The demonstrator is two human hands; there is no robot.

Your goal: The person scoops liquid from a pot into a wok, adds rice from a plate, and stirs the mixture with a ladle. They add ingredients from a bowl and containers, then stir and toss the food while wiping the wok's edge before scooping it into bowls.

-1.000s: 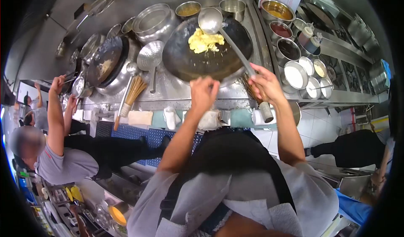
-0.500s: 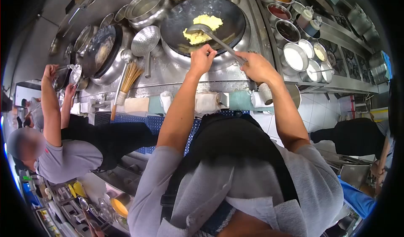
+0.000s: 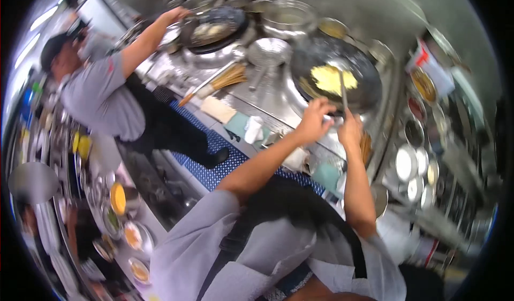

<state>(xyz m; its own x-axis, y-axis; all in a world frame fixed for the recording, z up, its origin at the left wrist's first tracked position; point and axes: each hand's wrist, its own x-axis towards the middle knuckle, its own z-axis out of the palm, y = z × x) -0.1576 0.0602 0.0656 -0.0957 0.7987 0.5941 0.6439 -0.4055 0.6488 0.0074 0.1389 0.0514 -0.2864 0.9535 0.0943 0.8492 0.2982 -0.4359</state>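
Note:
A dark wok (image 3: 367, 84) sits on the steel stove, with yellow scrambled egg (image 3: 324, 78) in its middle. My right hand (image 3: 350, 131) is closed round the handle of a metal ladle (image 3: 344, 87), whose bowl end lies in the egg. At the near rim of the wok is my left hand (image 3: 316, 120), its fingers apart and slightly curled. Whether its fingertips touch the rim is hard to see through the blur.
A perforated strainer (image 3: 269, 52) and a bamboo brush (image 3: 227, 79) lie left of the wok. Beyond them a co-worker (image 3: 107, 95) stands at a second wok (image 3: 214, 25). Seasoning bowls (image 3: 406, 163) stand to the right. Folded cloths (image 3: 218, 109) line the stove's front edge.
My view has swung toward the left, so the wok appears farther right. My left hand has loosened from the wok's rim and its fingers have spread. The ladle stays in my right hand.

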